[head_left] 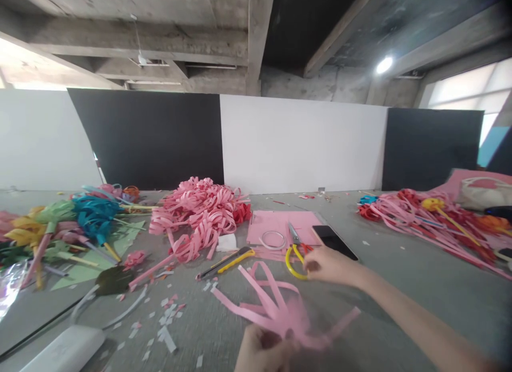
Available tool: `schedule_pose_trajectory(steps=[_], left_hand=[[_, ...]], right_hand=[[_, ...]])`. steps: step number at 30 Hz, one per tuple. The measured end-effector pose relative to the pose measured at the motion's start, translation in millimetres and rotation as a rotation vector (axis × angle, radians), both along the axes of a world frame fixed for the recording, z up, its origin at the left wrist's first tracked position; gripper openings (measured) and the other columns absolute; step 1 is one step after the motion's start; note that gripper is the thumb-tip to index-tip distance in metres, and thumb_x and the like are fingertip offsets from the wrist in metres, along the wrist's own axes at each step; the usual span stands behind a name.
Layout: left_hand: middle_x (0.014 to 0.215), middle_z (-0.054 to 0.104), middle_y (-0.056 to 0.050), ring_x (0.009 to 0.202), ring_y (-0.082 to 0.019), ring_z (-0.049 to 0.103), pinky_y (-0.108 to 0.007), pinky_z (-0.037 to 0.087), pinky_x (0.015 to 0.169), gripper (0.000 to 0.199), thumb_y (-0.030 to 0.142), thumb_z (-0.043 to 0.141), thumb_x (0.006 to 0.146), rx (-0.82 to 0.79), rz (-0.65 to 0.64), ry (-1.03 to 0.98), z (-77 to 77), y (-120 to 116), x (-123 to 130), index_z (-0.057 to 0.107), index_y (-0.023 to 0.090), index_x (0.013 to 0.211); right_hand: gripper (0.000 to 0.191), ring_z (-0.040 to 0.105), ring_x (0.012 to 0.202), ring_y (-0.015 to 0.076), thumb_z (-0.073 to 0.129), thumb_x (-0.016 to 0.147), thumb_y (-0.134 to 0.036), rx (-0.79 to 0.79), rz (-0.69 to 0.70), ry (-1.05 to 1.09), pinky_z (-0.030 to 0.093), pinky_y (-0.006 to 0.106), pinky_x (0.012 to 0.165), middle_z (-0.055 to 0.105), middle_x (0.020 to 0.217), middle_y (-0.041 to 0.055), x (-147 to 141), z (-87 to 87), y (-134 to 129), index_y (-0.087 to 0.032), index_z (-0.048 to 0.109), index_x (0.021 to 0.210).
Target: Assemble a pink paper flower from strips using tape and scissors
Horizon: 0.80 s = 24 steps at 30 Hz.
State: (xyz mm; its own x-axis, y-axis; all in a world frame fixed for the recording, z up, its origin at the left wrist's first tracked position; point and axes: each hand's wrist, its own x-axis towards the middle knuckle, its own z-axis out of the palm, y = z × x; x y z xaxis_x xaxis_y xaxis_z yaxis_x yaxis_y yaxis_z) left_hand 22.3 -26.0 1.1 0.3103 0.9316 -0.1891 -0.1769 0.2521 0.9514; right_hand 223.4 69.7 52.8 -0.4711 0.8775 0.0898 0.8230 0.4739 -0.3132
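At the bottom centre, my left hand [266, 350] grips the base of a pink paper piece [286, 313] cut into long strips. Its strips fan out away from me and to the right, a little blurred. My right hand [320, 263] reaches in from the right, fingers bent, beside the yellow handle of the scissors [295, 249]. Whether its fingertips hold something is hidden. Behind the scissors are pink sheets [260, 223] with a ring of thin white cord or tape [272, 240] on them.
A phone [334, 241] lies right of the sheets, two cutters [226, 263] left. Pink curled strips [200, 212] pile behind. Colourful paper flowers [94, 215] lie far left, more strips [416, 217] far right. A white power bank [66, 350] and paper scraps are near left.
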Motion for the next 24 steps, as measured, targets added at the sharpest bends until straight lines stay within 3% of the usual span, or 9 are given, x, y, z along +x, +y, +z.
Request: schedule_pose_trajectory(steps=[6, 9, 13, 24], left_hand=[[0.026, 0.033, 0.008, 0.025, -0.002, 0.021, -0.019, 0.013, 0.033, 0.038, 0.045, 0.070, 0.049, 0.036, -0.005, 0.071, 3.4, 6, -2, 0.049, 0.014, 0.045], [0.026, 0.032, 0.009, 0.026, -0.002, 0.020, -0.019, 0.013, 0.033, 0.036, 0.044, 0.071, 0.048, 0.035, -0.003, 0.040, -1.8, 7, -2, 0.052, 0.014, 0.051], [0.028, 0.033, 0.010, 0.026, -0.002, 0.020, -0.019, 0.013, 0.033, 0.039, 0.046, 0.071, 0.046, 0.026, 0.004, 0.005, -8.2, 9, -1, 0.054, 0.014, 0.058], [0.028, 0.032, 0.010, 0.027, -0.002, 0.020, -0.019, 0.013, 0.033, 0.043, 0.051, 0.070, 0.046, 0.038, -0.038, 0.036, -2.3, 8, -2, 0.052, 0.014, 0.057]], right_hand=[[0.016, 0.060, 0.075, 0.0141, 0.050, 0.076, -0.017, 0.028, 0.025, 0.032, 0.042, 0.022, 0.065, 0.067, 0.083, 0.0043, -57, -9.3, 52, -0.016, 0.064, 0.084], [0.016, 0.057, 0.083, 0.0155, 0.050, 0.081, -0.024, 0.022, 0.020, -0.022, 0.045, 0.030, 0.073, 0.061, 0.094, 0.0050, -82, -18.9, 67, -0.014, 0.060, 0.090], [0.024, 0.055, 0.089, 0.0170, 0.047, 0.084, -0.028, -0.015, -0.019, -0.109, 0.046, 0.037, 0.075, 0.054, 0.106, 0.0055, -100, -31.1, 73, -0.016, 0.051, 0.105], [0.026, 0.055, 0.090, 0.0177, 0.048, 0.083, -0.028, -0.090, -0.122, -0.137, 0.046, 0.036, 0.075, 0.053, 0.107, 0.0058, -112, -35.6, 76, -0.016, 0.050, 0.106]])
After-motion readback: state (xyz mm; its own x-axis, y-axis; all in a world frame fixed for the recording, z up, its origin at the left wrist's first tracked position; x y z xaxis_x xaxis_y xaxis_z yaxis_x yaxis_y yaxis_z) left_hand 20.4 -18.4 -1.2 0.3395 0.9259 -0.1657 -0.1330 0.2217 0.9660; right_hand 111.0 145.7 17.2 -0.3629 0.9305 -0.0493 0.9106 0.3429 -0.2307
